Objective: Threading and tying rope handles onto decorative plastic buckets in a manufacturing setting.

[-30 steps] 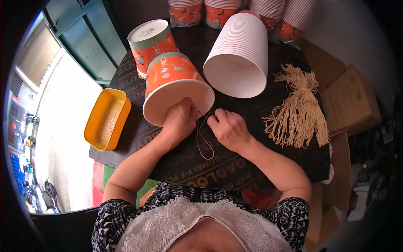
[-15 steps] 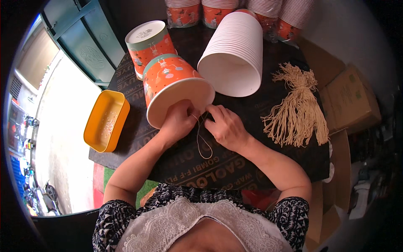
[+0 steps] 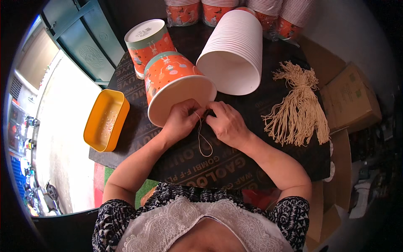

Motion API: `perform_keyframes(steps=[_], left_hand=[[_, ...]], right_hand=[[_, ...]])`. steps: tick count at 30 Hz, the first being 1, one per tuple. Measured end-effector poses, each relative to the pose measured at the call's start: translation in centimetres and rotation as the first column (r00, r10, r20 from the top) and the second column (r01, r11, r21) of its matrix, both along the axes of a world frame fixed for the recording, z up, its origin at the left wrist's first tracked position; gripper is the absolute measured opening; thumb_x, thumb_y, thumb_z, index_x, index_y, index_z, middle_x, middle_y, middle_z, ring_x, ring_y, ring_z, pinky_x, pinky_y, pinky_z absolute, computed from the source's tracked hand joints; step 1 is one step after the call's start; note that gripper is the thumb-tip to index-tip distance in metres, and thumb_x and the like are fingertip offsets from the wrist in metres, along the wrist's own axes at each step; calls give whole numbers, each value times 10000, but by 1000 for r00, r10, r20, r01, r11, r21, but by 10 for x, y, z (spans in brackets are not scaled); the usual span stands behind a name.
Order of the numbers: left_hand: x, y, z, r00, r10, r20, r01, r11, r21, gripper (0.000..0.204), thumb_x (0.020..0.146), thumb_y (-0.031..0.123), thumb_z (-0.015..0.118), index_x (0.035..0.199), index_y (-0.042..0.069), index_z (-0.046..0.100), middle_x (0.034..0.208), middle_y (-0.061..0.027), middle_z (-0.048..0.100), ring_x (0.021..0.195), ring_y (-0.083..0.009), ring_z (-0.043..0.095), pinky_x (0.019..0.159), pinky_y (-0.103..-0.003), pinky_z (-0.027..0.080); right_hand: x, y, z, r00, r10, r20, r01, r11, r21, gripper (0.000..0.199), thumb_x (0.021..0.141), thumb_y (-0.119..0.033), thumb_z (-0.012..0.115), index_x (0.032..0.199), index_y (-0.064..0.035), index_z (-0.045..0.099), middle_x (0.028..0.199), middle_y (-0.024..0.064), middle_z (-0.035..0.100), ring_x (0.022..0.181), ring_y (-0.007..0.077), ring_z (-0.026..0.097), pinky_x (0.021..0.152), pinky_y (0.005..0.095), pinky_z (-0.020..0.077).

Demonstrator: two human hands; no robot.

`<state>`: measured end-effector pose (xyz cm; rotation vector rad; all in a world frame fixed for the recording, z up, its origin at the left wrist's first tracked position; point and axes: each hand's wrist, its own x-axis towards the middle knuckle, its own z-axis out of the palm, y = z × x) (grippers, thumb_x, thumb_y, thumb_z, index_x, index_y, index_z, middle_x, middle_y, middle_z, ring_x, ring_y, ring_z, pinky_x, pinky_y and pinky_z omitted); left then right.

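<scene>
Clock directions taken from the hands, 12 = away from the wearer. Left hand (image 3: 182, 120): fingers closed, pinching a thin cord (image 3: 205, 152) just at the mouth of the orange tub (image 3: 173, 69). Right hand (image 3: 226, 124): fingers curled in at the 4 o'clock part of the tub's rim, close beside the left; grip on cord or rim too small to tell. Cord hangs from between the hands as a narrow loop toward 6 o'clock, over the dark counter (image 3: 136, 122).

Orange tub at 11 o'clock, tipped, white inside facing the wearer, base end away. Behind it, also 11: second orange tub (image 3: 152, 48), upside down, pale base up. 1 o'clock: stack of white-rimmed tubs (image 3: 235, 50), nested, lying tilted, open end toward the wearer. Past that, 12 to 1: plastic-wrapped tub stacks (image 3: 183, 14) along the far edge. 3 o'clock: bundle of cream strings (image 3: 298, 111), bound near its top end, strands fanned toward 7. Farther out at 3, off the counter: cardboard box (image 3: 351, 98). 9 o'clock: yellow container (image 3: 117, 130), open top, small pale bits inside. 10 o'clock, beyond the counter: green metal door (image 3: 90, 46).
</scene>
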<state>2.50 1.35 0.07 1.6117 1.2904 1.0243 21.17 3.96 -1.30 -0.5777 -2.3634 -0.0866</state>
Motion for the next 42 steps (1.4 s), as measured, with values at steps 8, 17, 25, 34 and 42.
perform_keyframes(steps=[8, 17, 25, 34, 42], left_hand=[[8, 1, 1, 964, 141, -225, -109, 983, 148, 92, 825, 50, 624, 832, -41, 637, 783, -164, 666, 729, -240, 648, 658, -337, 495], [2, 1, 2, 959, 34, -280, 11, 988, 157, 89, 778, 43, 642, 834, -25, 654, 768, -158, 665, 722, -241, 652, 660, -336, 502], [6, -1, 0, 914, 29, -406, 42, 986, 164, 98, 775, 57, 645, 844, -12, 645, 798, -174, 653, 754, -283, 645, 684, -365, 506], [8, 1, -6, 932, 77, -355, 23, 963, 268, 66, 769, 42, 630, 781, -19, 653, 761, -193, 647, 743, -333, 647, 671, -388, 506], [11, -1, -4, 934, 88, -345, 19, 955, 295, 72, 772, 30, 615, 791, -25, 656, 749, -204, 646, 723, -346, 647, 656, -397, 509]], right_hand=[[0, 2, -3, 999, 40, -36, -42, 998, -44, 54, 745, -38, 564, 764, 9, 581, 980, 134, 550, 878, 285, 575, 765, 379, 491], [1, 1, -5, 979, -107, -172, 52, 954, -296, 116, 736, 22, 671, 838, -14, 629, 908, 120, 541, 799, 299, 581, 675, 385, 500], [-5, 2, -10, 941, -146, -307, -28, 866, -498, 114, 748, 43, 659, 847, -7, 632, 867, 122, 541, 783, 292, 586, 671, 358, 484], [-4, 7, -16, 804, -379, -458, -239, 499, -833, 136, 920, -48, 555, 1035, 12, 513, 967, 91, 573, 829, 161, 614, 731, 297, 531], [-17, -16, 5, 725, -437, -532, -473, 245, -846, 361, 924, -57, 568, 1221, -2, 369, 1042, 108, 543, 899, 149, 586, 754, 300, 559]])
